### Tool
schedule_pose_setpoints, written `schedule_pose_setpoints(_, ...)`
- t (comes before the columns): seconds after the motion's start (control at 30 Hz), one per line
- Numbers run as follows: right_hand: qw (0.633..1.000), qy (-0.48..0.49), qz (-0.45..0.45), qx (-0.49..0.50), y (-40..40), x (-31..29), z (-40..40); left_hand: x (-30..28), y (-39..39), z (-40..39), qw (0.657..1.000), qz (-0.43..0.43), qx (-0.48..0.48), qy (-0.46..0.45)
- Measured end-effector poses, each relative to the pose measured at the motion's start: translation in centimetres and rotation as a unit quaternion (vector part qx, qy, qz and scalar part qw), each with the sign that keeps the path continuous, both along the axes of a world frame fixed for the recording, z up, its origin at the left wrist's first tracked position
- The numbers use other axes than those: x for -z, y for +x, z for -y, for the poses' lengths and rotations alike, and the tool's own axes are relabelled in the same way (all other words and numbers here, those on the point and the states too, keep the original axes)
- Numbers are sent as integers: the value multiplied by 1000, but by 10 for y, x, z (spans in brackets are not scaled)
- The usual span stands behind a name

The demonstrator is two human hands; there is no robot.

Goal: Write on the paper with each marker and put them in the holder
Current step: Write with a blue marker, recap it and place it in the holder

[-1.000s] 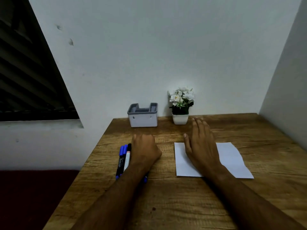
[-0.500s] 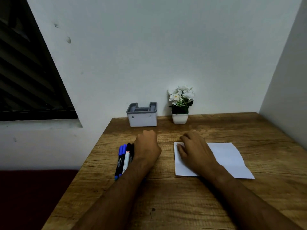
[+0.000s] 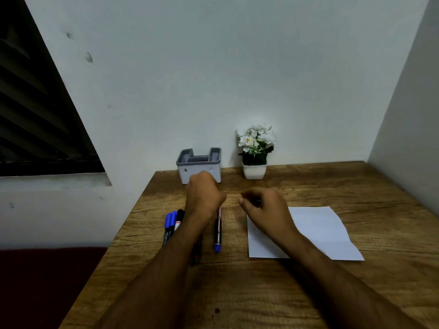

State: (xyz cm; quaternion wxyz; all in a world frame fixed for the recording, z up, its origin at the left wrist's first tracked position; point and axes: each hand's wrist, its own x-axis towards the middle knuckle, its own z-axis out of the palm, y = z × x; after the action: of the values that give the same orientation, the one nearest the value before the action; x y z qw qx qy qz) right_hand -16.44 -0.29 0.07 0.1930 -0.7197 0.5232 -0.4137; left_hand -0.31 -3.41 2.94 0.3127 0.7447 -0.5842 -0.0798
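We record the left hand (image 3: 204,195) raised above the table (image 3: 261,293), its fingers curled round a marker (image 3: 217,230) whose dark barrel hangs down from the fist and ends in a blue tip. At 3 o'clock of it, close by and apart, the right hand (image 3: 263,207) hovers with fingers curled inward; it is blurred, and we cannot tell whether it pinches anything. Its wrist crosses the near-left part of the paper (image 3: 316,229), a white sheet lying flat at 3 o'clock of the held marker.

At 9 o'clock of the left wrist we note the loose markers (image 3: 172,225) lying side by side on the wood: two with blue caps and one with a black cap; another dark marker (image 3: 196,254) shows partly under the forearm.

At 12 o'clock of the left hand stands the holder (image 3: 199,166), a grey open-topped box against the wall, with the knuckles overlapping its front face in view. Just at 3 o'clock of the holder sits a flower pot (image 3: 254,169) with white blossoms.
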Motion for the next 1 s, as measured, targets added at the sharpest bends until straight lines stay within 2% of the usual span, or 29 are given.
schedule_pose_setpoints(0.17, 988, 119, 85, -56, 19, -7, -2, -6, 5, 7, 985, -165, 14, -42)
schedule_pose_setpoints(0.33, 977, 171, 116, -45, 27, -9, 2, -4, -1, 7, 930, -363, -7, -62)
schedule_pose_setpoints(0.43, 973, 181, 142, -31, 26, -11, 3, -13, -13, 1, 861, -509, -12, 4)
schedule_pose_setpoints(0.5, 971, 185, 147, -28, 26, -10, 3, -13, -17, 3, 827, -560, -9, 43)
schedule_pose_setpoints(0.6, 971, 194, 135, -24, 26, -15, 1, -7, -18, 12, 773, -632, -30, 46)
schedule_pose_setpoints(0.7, 937, 296, 178, -48, 16, -23, -3, -4, -2, 27, 698, -712, -75, 3)
schedule_pose_setpoints(0.73, 925, 325, 185, -60, 13, -25, -6, -2, 8, 36, 700, -708, -96, -19)
schedule_pose_setpoints(0.77, 920, 335, 192, -66, 8, -25, -8, -2, 17, 42, 725, -679, -113, -27)
schedule_pose_setpoints(0.8, 919, 331, 205, -61, 3, -26, -8, 1, 24, 48, 775, -620, -118, -24)
schedule_pose_setpoints(0.83, 919, 320, 224, -50, -1, -25, -7, 2, 26, 50, 845, -524, -110, -14)
schedule_pose_setpoints(0.87, 918, 309, 247, -35, -6, -24, -5, 5, 23, 48, 910, -403, -93, -4)
schedule_pose_setpoints(0.9, 916, 299, 268, -24, -9, -23, -2, 10, 17, 44, 956, -285, -67, -1)
schedule_pose_setpoints(0.93, 914, 289, 284, -17, -10, -22, -1, 17, 9, 42, 981, -189, -40, 5)
schedule_pose_setpoints(1.0, 920, 266, 286, -11, -12, -18, 0, 27, -5, 32, 997, -70, -10, 11)
